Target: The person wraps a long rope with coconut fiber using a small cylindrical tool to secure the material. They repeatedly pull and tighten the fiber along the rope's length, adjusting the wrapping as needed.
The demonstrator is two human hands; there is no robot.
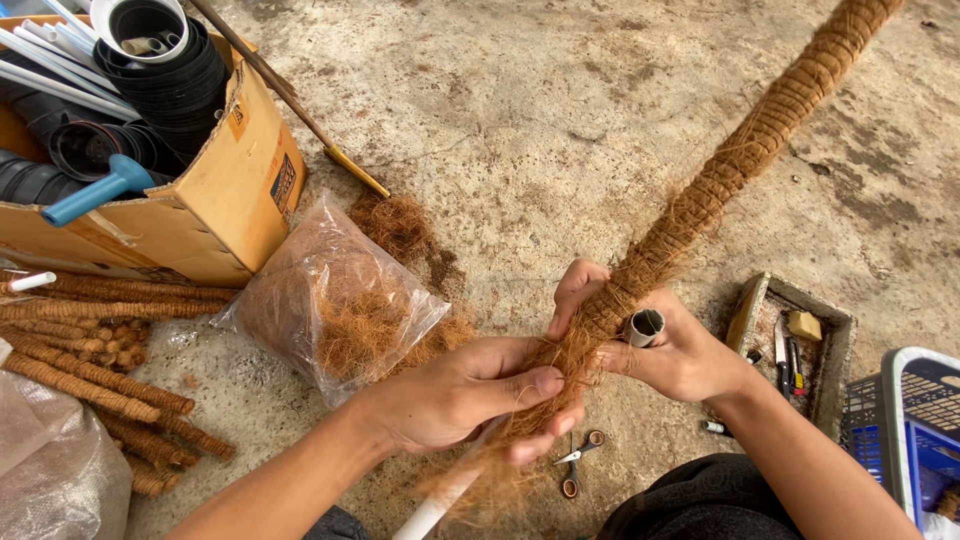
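Both hands grip the long pole on the floor: left hand [470, 395] pinching loose coir fibre [560, 375], right hand [660, 345] clasping the wrapped part with a thread spool [645, 327]. Most of the pole [740, 150] is already wound in coir; only the bare white pipe end [430, 512] near the body remains uncovered.

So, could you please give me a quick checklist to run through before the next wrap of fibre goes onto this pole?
1. Left hand pinching loose coir fibre against the white pipe: ok.
2. Right hand gripping the fibre-wrapped pole at the end of the wrapping: ok.
3. Small spool in the right hand: ok; whether thread is left on it: cannot tell.
4. Scissors on the floor just below the hands: ok.
5. Bag of fibre nearby, still holding fibre: ok.
6. Bare pipe near the bottom edge uncovered: not ok.
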